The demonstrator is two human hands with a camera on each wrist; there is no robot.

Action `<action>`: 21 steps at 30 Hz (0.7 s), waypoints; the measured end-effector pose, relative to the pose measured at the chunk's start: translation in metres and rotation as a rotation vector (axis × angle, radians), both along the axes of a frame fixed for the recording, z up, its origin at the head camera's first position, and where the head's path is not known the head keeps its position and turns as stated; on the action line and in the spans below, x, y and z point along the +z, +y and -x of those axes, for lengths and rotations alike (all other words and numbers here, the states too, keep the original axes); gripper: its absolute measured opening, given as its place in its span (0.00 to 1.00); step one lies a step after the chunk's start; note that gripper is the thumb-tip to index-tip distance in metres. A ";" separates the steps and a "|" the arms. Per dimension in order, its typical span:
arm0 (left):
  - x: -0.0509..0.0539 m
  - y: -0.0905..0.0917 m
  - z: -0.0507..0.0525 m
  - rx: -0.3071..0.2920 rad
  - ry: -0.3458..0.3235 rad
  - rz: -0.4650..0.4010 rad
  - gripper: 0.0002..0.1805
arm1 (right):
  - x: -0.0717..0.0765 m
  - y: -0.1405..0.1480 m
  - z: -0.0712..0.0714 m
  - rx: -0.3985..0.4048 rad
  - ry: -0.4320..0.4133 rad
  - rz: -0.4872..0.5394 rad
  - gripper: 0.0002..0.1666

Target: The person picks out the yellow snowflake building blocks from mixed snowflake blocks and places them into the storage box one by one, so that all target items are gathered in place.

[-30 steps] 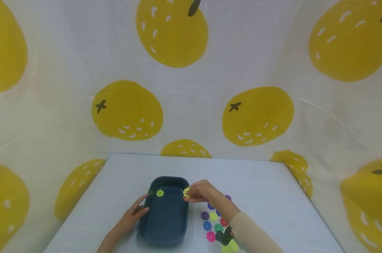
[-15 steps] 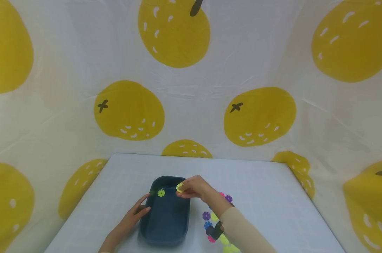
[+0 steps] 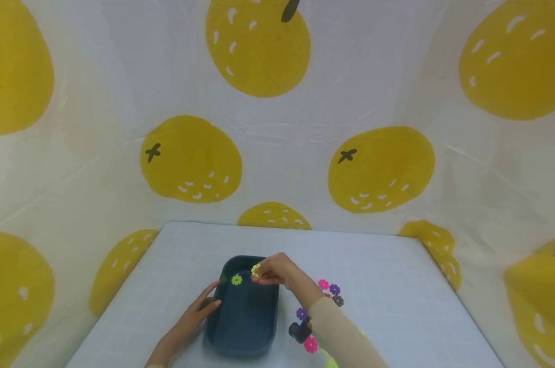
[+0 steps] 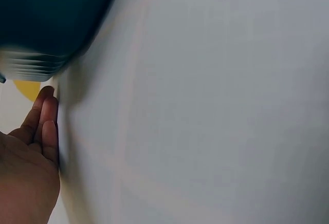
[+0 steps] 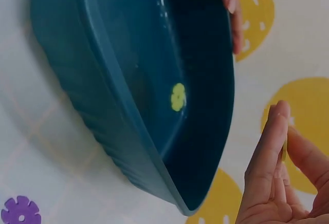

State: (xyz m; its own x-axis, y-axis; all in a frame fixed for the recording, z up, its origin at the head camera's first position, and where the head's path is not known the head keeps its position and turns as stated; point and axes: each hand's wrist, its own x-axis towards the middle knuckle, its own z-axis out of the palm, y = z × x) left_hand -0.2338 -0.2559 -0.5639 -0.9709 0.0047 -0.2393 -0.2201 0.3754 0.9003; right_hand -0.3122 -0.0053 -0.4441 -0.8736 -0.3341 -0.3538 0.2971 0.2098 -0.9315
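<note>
A dark blue-green bin (image 3: 243, 319) stands on the table, a yellow-green flower piece (image 3: 236, 279) lying inside near its far left corner. Over the bin's far right part, my right hand (image 3: 277, 270) pinches a second yellow flower piece (image 3: 255, 270) between thumb and fingers; the right wrist view shows this piece edge-on (image 5: 284, 149). My left hand (image 3: 198, 314) rests with extended fingers against the bin's left side. In the left wrist view, that hand (image 4: 33, 157) has its fingers nearly straight by the bin (image 4: 46, 18).
Right of the bin, several flower pieces lie on the white table (image 3: 397, 296), among them a pink one (image 3: 310, 344) and a purple one (image 3: 301, 313). My right forearm partly covers them. A curtain with yellow fruit shapes (image 3: 380, 168) hangs behind the table.
My right hand has moved left from the bin's right rim to above its inside, still pinching the yellow piece. My left hand has stayed at the bin's left side.
</note>
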 end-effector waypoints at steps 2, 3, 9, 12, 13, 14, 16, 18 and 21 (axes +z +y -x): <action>-0.002 -0.001 0.001 0.001 0.006 -0.003 0.41 | -0.002 -0.006 0.002 -0.010 -0.008 -0.005 0.09; -0.002 -0.001 0.001 0.003 0.007 -0.008 0.40 | -0.003 -0.009 0.003 -0.015 -0.011 -0.007 0.09; -0.006 -0.002 0.002 0.004 0.026 -0.018 0.39 | -0.006 -0.028 0.008 -0.016 -0.030 0.001 0.07; -0.005 -0.001 0.001 0.006 0.023 -0.019 0.39 | -0.008 -0.036 0.009 0.000 -0.039 0.001 0.05; -0.004 -0.001 0.001 0.006 0.026 -0.022 0.39 | -0.009 -0.038 0.010 0.008 -0.044 0.001 0.05; -0.004 0.000 0.001 0.006 0.030 -0.025 0.39 | -0.010 -0.040 0.010 0.015 -0.052 0.003 0.05; -0.003 0.000 0.000 0.004 0.036 -0.032 0.38 | -0.011 -0.043 0.012 0.026 -0.061 0.001 0.04; -0.003 0.000 0.000 0.003 0.044 -0.042 0.38 | -0.013 -0.046 0.014 0.034 -0.071 -0.007 0.04; -0.004 -0.001 -0.001 -0.003 0.052 -0.052 0.38 | -0.017 -0.050 0.016 0.046 -0.077 -0.024 0.04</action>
